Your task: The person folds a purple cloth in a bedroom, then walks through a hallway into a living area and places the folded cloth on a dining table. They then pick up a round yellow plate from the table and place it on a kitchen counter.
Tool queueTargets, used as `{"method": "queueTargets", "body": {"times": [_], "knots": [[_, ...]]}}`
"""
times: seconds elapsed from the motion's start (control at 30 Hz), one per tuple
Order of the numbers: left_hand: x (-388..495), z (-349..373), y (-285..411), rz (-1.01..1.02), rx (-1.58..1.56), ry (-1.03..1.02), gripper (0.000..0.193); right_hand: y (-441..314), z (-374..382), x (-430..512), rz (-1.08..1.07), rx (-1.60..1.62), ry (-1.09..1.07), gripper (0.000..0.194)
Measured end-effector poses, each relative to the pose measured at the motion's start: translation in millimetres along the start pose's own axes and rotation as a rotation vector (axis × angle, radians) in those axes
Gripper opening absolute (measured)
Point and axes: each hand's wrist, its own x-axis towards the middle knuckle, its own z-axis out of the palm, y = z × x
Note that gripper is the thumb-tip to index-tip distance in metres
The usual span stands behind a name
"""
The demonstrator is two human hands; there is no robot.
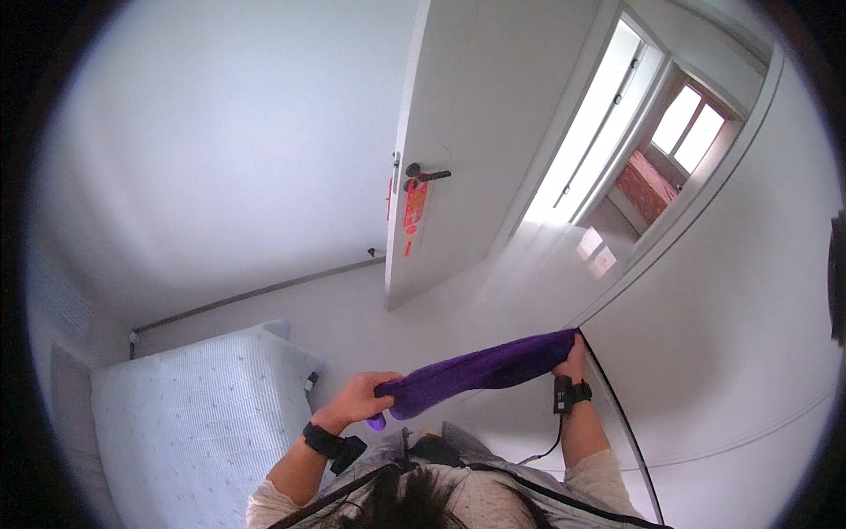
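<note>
A purple cloth (482, 367) is stretched between my two hands in front of my body. My left hand (365, 397) pinches its lower end, and a small bit of the cloth hangs below the fingers. At the upper right, my right hand (574, 360) grips the other end, with its fingers partly hidden behind the fabric. Each wrist wears a black strap with a small device. A cable runs down from the device on the right wrist.
A bed (205, 410) with a striped pale cover stands at left. Ahead, a white door (476, 145) stands ajar, a red ornament (414, 205) hanging from its handle (433, 176). A doorway opens beyond it at upper right. Close by on the right is a pale panel (714, 330) with a dark edge.
</note>
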Motion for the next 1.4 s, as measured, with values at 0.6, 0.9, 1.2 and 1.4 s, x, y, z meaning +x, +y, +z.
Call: {"method": "queueTargets", "body": {"times": [0.6, 0.9, 1.2, 1.4], "knots": [[61, -33, -25, -0.085, 0.058, 0.381, 0.037, 71, 82, -3, 0.038, -0.314, -0.389, 0.033], [88, -19, -2, -0.111, 0.014, 0.486, 0.035, 61, 95, 46, -0.788, -1.029, -0.939, 0.049], [119, -21, 17, -0.178, 0.079, 0.494, 0.034, 33, 141, 35, -0.057, -0.317, -0.974, 0.033], [145, -45, 11, -0.098, 0.129, 0.447, 0.031, 34, 169, 38, 0.03, -0.294, -0.855, 0.031]]}}
